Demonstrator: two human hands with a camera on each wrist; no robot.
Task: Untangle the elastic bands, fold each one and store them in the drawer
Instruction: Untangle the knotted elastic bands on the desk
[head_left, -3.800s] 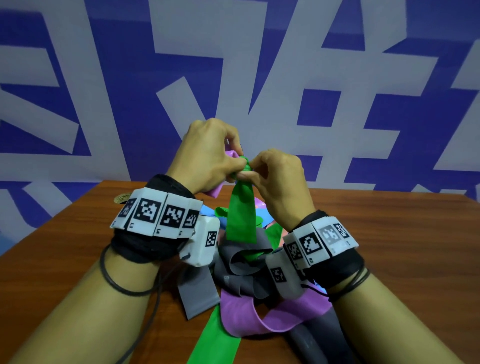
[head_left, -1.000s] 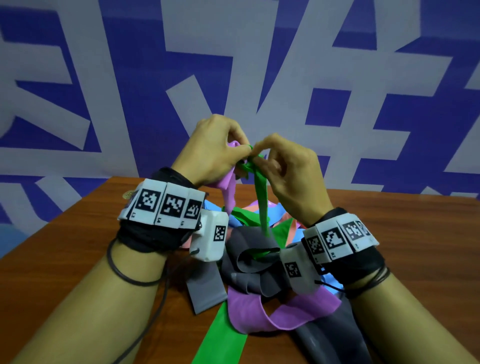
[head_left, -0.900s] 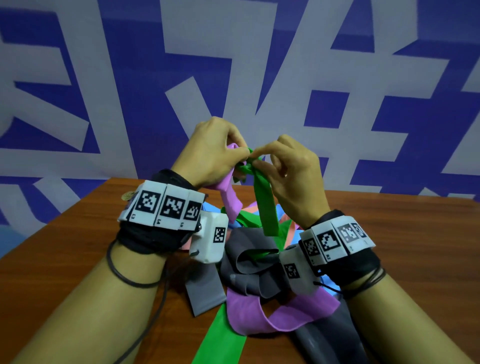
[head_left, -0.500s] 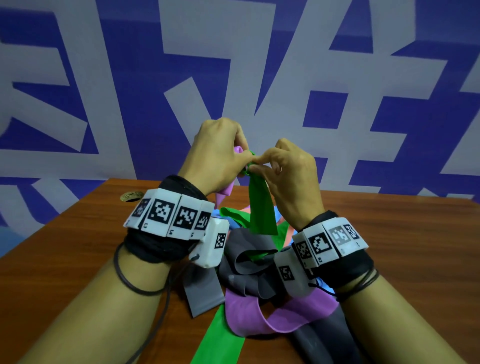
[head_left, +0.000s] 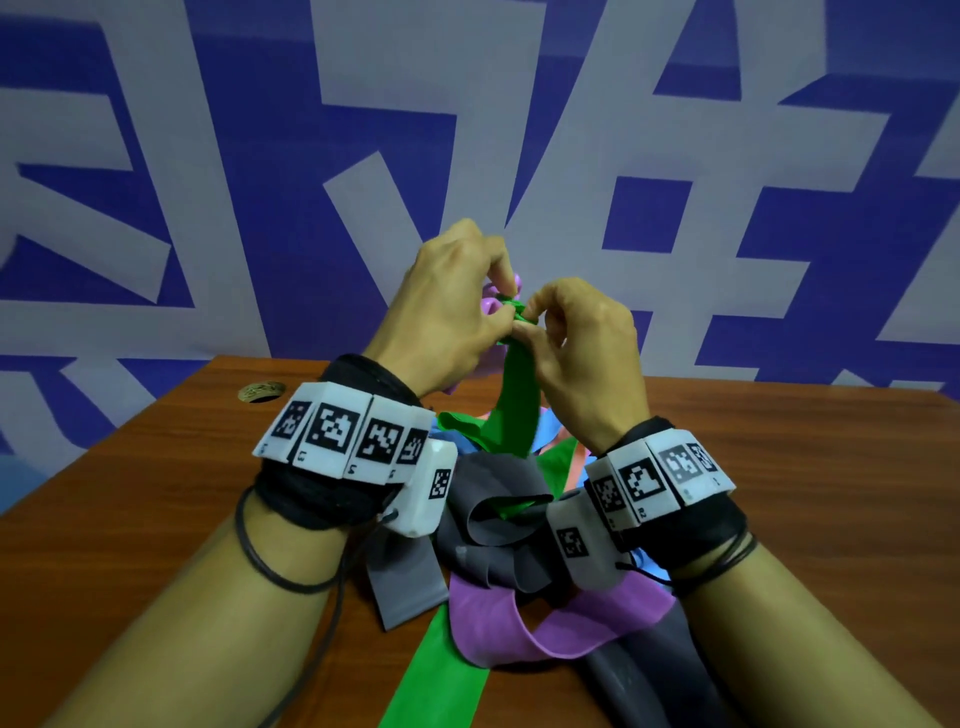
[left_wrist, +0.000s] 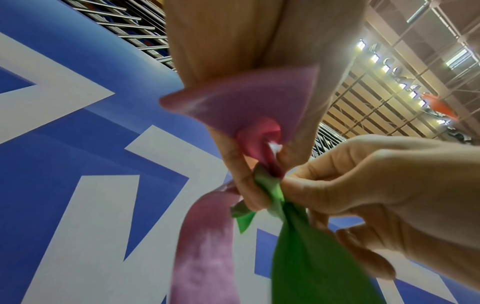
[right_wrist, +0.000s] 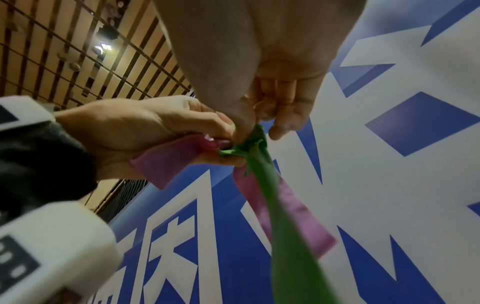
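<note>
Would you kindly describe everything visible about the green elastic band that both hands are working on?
The green elastic band is a flat, smooth, rubbery-looking strip, bright green. Its upper part is bunched and knotted with the purple band, held above the table; the left hand and right hand both pinch it at the knot. From there it hangs into the pile, passes under the grey band, and green emerges flat at the near edge.
</note>
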